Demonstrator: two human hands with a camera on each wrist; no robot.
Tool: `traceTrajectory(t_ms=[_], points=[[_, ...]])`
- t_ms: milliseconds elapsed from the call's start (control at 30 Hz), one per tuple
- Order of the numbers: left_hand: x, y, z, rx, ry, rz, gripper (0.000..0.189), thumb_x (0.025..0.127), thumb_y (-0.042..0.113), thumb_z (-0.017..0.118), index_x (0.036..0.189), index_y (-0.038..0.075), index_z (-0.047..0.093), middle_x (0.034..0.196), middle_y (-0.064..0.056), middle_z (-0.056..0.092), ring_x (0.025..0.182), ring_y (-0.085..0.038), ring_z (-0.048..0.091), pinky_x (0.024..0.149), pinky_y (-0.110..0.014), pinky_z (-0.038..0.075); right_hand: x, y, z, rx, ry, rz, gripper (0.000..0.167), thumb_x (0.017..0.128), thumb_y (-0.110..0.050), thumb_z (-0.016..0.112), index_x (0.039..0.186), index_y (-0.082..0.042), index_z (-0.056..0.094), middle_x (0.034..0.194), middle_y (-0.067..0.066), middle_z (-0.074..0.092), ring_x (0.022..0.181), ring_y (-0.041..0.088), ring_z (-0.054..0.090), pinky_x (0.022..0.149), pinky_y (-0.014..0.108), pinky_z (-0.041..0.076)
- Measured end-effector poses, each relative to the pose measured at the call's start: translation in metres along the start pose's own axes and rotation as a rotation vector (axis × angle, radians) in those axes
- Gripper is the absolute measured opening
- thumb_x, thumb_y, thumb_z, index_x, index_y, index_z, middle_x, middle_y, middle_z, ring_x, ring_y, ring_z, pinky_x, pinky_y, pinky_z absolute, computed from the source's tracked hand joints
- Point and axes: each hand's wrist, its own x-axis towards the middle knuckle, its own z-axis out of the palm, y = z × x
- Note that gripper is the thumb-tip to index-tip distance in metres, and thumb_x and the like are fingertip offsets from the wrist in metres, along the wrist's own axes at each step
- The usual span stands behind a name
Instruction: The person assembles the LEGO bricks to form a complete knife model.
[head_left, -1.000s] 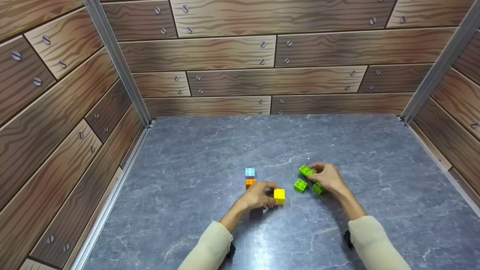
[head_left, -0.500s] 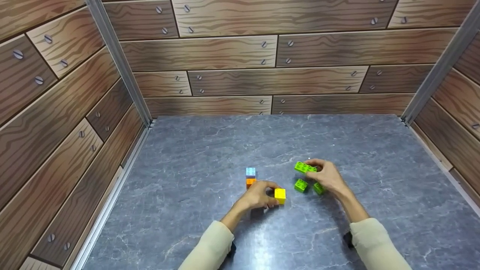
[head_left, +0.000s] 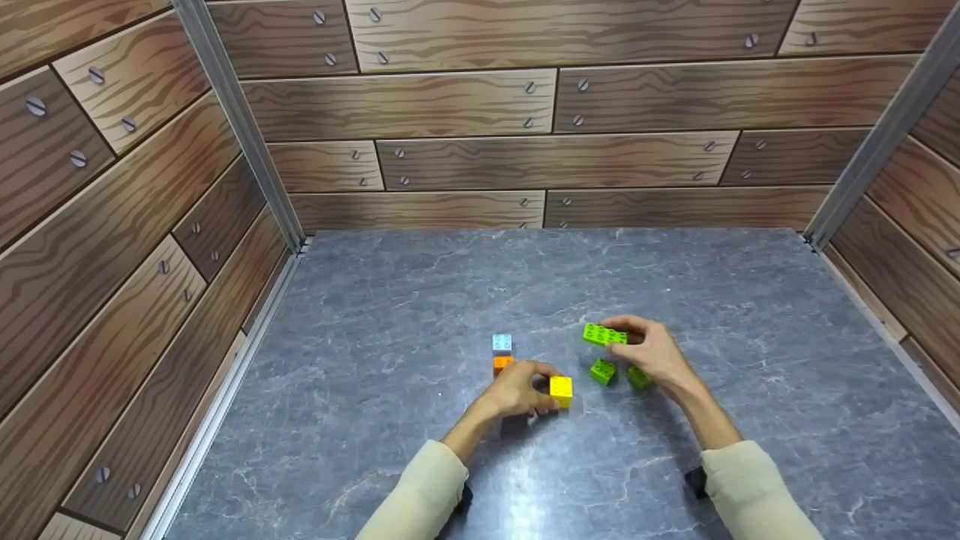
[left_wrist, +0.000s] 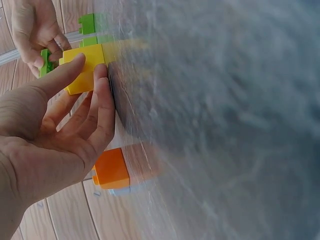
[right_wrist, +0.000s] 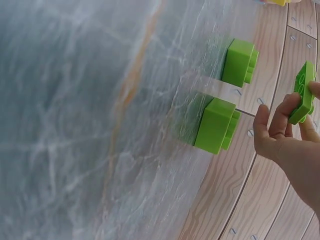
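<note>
The left hand has its thumb and fingers closed around the sides of the yellow block, with the gap between them no wider than the block itself. That block, studs up, sits at or very close to the table; I cannot tell whether it bears weight there. To the right of the yellow block and farther from the person, the right hand pinches one end of the long green brick between thumb and fingers, its other end sticking out free toward the yellow block's side (the right wrist view shows its hollow underside, well off the table).

Right of the yellow block and slightly beyond it stands the inner green block; farther right, partly under the right hand, is the outer green block. Neither is gripped. Left of the yellow block and beyond it, partly hidden by the left hand, is the orange block, with the light blue block just past it.

The step in hand looks like holding the yellow block steady while the long brick is carried. The next move probably calls for a level long brick, a firm left grip and room past the inner green block
</note>
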Motion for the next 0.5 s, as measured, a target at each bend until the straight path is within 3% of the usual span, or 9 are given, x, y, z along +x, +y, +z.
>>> traceTrajectory(t_ms=[233, 500], points=[[0.002, -0.001, 0.0, 0.04, 0.01, 0.018, 0.037, 0.084, 0.003, 0.086, 0.12, 0.009, 0.077, 0.12, -0.009, 0.072, 0.058, -0.009, 0.066, 0.054, -0.021, 0.056, -0.004, -0.006, 0.005, 0.037, -0.035, -0.031, 0.039, 0.09, 0.0, 0.073, 0.129, 0.001, 0.068, 0.126, 0.021, 0.068, 0.1, 0.02, 0.068, 0.083, 0.023, 0.057], [0.003, -0.004, -0.001, 0.013, -0.003, 0.018, 0.039, 0.084, 0.004, 0.086, 0.122, 0.009, 0.076, 0.125, -0.009, 0.07, 0.061, -0.015, 0.069, 0.053, -0.022, 0.057, -0.01, -0.012, 0.013, 0.059, -0.093, -0.086, 0.039, 0.088, -0.001, 0.078, 0.126, 0.002, 0.07, 0.12, 0.023, 0.069, 0.092, 0.02, 0.067, 0.079, 0.024, 0.057]])
